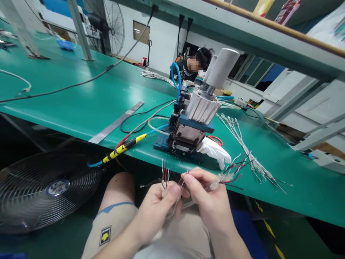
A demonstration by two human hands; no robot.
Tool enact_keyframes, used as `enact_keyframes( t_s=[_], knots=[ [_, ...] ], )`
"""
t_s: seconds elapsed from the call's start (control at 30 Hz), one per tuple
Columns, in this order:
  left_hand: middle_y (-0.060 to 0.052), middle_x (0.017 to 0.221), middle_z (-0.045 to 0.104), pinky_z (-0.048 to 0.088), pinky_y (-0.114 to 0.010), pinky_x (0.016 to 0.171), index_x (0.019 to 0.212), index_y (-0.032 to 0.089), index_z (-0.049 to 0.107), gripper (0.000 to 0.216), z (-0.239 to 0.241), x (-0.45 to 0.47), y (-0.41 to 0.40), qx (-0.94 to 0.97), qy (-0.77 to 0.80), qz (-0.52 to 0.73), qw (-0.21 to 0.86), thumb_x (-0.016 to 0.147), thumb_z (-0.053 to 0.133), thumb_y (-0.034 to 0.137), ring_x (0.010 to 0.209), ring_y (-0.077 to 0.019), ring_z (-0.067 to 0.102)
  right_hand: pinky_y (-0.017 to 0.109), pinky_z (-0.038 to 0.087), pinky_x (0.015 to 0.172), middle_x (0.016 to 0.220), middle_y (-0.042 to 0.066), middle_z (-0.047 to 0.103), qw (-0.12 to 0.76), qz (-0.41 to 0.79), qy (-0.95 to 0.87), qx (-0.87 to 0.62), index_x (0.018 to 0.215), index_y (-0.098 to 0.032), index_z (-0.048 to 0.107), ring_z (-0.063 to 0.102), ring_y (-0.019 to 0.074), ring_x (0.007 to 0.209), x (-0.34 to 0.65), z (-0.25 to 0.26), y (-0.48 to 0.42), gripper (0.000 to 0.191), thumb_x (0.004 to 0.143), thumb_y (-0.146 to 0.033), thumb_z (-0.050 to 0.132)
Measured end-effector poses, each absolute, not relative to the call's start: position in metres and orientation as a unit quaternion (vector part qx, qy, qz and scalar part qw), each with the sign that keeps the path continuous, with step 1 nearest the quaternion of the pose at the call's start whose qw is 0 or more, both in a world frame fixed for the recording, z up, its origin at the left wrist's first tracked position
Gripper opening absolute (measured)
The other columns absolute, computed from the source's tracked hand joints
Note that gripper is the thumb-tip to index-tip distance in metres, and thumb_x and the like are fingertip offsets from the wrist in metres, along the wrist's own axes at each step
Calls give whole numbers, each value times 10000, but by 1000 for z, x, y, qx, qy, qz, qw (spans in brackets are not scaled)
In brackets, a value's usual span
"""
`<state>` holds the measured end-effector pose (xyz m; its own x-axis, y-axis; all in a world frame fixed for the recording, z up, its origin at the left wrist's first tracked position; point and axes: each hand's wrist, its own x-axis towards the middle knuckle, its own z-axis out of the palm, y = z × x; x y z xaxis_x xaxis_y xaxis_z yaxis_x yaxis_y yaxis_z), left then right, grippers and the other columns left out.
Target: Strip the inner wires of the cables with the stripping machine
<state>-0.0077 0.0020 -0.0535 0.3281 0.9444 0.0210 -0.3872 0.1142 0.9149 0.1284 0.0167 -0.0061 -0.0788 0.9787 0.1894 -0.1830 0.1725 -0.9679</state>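
My left hand (156,207) is closed around a small bundle of thin wires (165,173) whose stripped red, white and dark ends stick up above the thumb. My right hand (207,196) pinches the same wires between thumb and fingers and also holds a cable end (229,176) trailing right onto the table. Both hands hover over my lap, just in front of the green table edge (151,158). Right behind them stands a small pneumatic wire machine (192,124) with a grey cylinder on top.
A pile of finished wires (242,144) lies on the table to the right of the machine. A white glove (215,151) rests by its base. A metal ruler (115,123) lies to the left. A floor fan (45,187) sits at lower left. Another person works beyond the table.
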Motion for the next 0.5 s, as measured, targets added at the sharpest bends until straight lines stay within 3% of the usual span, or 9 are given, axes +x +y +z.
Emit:
enact_keyframes(
  t_s=[0.13, 0.37, 0.5],
  knots=[
    [13, 421, 512, 147, -223, 437, 722, 136, 678, 573, -59, -9, 6, 442, 311, 469, 698, 907, 547, 662, 413, -63, 222, 200, 420, 459, 654, -19, 588, 575, 513, -516, -374, 771, -202, 774, 503, 71, 467, 129, -9, 16, 91, 853, -241, 762],
    [-5, 428, 557, 179, -215, 436, 700, 136, 719, 507, -57, -10, 6, 455, 323, 476, 679, 873, 646, 607, 399, -66, 337, 228, 409, 455, 714, 19, 667, 544, 495, -541, -408, 780, -207, 785, 539, 111, 518, 134, -13, 16, 90, 843, -268, 765],
    [2, 396, 520, 194, -223, 441, 677, 138, 728, 475, -52, -11, 4, 458, 332, 468, 679, 889, 651, 557, 392, -75, 362, 261, 479, 519, 745, 39, 700, 543, 475, -551, -419, 777, -216, 792, 616, 161, 607, 135, -12, 16, 91, 836, -282, 774]
  ],
)
